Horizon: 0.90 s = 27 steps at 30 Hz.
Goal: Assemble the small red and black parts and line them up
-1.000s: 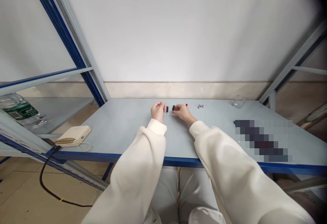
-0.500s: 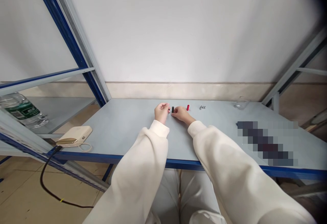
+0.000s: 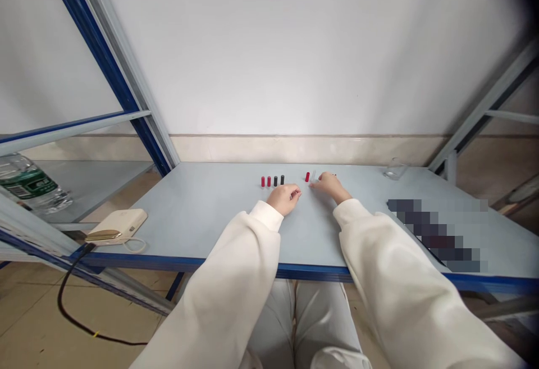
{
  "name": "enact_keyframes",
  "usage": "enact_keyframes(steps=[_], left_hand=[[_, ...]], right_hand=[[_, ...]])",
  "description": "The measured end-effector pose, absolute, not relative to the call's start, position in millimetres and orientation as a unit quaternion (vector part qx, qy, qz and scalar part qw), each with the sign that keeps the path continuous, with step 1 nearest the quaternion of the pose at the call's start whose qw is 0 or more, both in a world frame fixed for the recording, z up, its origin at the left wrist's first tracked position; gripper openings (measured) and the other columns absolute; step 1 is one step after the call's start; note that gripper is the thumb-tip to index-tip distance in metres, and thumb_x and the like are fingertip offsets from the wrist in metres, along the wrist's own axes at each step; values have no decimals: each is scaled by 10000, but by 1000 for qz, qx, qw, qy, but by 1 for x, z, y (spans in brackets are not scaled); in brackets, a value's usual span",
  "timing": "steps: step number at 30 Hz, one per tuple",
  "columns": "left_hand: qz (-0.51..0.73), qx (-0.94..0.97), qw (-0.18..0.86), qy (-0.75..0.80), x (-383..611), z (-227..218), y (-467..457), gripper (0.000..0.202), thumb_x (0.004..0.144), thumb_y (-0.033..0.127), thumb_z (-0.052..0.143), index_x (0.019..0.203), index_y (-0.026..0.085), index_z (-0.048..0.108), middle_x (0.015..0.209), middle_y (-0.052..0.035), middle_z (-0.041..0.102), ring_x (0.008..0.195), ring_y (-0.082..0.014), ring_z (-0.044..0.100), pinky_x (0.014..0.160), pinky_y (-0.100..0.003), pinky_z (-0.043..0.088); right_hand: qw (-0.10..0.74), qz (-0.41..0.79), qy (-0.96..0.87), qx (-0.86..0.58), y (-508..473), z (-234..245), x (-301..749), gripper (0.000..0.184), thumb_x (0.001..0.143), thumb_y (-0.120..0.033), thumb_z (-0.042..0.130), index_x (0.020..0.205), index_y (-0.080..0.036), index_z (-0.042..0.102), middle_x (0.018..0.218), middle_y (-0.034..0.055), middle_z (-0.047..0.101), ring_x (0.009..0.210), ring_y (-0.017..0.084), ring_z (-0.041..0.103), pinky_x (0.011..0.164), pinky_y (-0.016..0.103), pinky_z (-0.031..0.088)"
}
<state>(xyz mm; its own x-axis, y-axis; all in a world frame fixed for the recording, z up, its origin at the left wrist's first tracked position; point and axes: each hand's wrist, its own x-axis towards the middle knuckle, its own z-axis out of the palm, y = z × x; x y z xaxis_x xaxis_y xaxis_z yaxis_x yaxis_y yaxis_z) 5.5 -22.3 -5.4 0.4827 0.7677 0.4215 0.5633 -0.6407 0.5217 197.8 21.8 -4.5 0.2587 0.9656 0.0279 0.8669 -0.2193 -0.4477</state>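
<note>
Caps [image 3: 272, 181], two red and two black, are lined up on the desk [image 3: 202, 212]. Just before them, the left hand [image 3: 285, 197] is loosely curled, holding nothing; whether anything is held by the right hand [image 3: 330, 185], beside a lone red cap [image 3: 307, 177], cannot be told.

Two small red plastic cylinders [image 3: 265, 181] stand beside two small black plastic cylinders [image 3: 278, 180] on the pale grey-blue metal table [image 3: 202, 212]. At three o'clock of them stands another lone red cylinder [image 3: 307, 177].

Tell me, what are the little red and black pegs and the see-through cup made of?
The small red and black cylinders look like matte plastic: solid colours, no shine, though they are too small to be sure. The clear glass cup seems glass or clear plastic; the pale grey tabletop shows through it.
</note>
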Motion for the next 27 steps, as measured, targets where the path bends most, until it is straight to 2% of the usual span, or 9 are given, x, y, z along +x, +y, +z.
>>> enact_keyframes(steps=[4, 8, 14, 17, 20, 22, 27], left_hand=[[320, 846, 160, 396, 5, -6, -22, 145, 817, 201, 492, 779, 171, 629, 705, -10, 623, 605, -115, 512, 605, -233, 405], [321, 848, 159, 390, 5, -7, -21, 141, 812, 195, 493, 780, 167, 628, 693, -8, 615, 595, -112, 502, 601, -233, 401], [320, 847, 150, 398, 6, -6, -22, 149, 815, 197, 492, 780, 174, 635, 717, -11, 630, 608, -118, 520, 618, -241, 421], [331, 842, 151, 399, 6, -6, -22, 168, 819, 198, 496, 896, 172, 643, 759, -16, 639, 603, -116, 525, 649, -249, 447], [354, 835, 157, 392, 5, -6, -21, 309, 820, 185, 503, 1117, 164, 585, 869, -29, 652, 575, -101, 516, 686, -258, 469], [357, 834, 159, 391, 4, -7, -20, 378, 819, 176, 506, 1195, 166, 544, 924, -36, 655, 567, -97, 514, 694, -262, 477], [350, 833, 168, 395, 3, -7, -19, 309, 809, 190, 537, 1113, 175, 588, 898, -33, 664, 571, -99, 527, 678, -265, 485]], right_hand=[[234, 169, -568, -771, 31, -13, 193, 359, 658, -369, 700, 909, -124, 623, 831, 110, 666, 773, 206, 609, 662, 285, 413], [261, 176, -562, -765, 37, -17, 187, 230, 640, -326, 696, 797, -168, 637, 758, 44, 647, 725, 168, 581, 657, 264, 397], [288, 175, -578, -743, 29, -16, 183, 129, 675, -290, 636, 708, -169, 608, 695, 23, 606, 660, 138, 515, 625, 249, 357], [305, 174, -615, -707, 13, -7, 182, 116, 664, -271, 631, 662, -164, 586, 641, 9, 582, 627, 125, 485, 607, 240, 343], [326, 163, -672, -645, -6, 1, 179, 135, 676, -278, 610, 625, -159, 569, 594, -9, 552, 587, 109, 446, 578, 232, 329], [320, 156, -707, -611, -16, 4, 176, 153, 691, -282, 590, 607, -157, 563, 570, -16, 533, 562, 102, 415, 561, 233, 317], [317, 136, -743, -574, -29, 4, 167, 159, 706, -250, 563, 581, -152, 553, 546, -13, 524, 539, 97, 373, 544, 240, 294]])
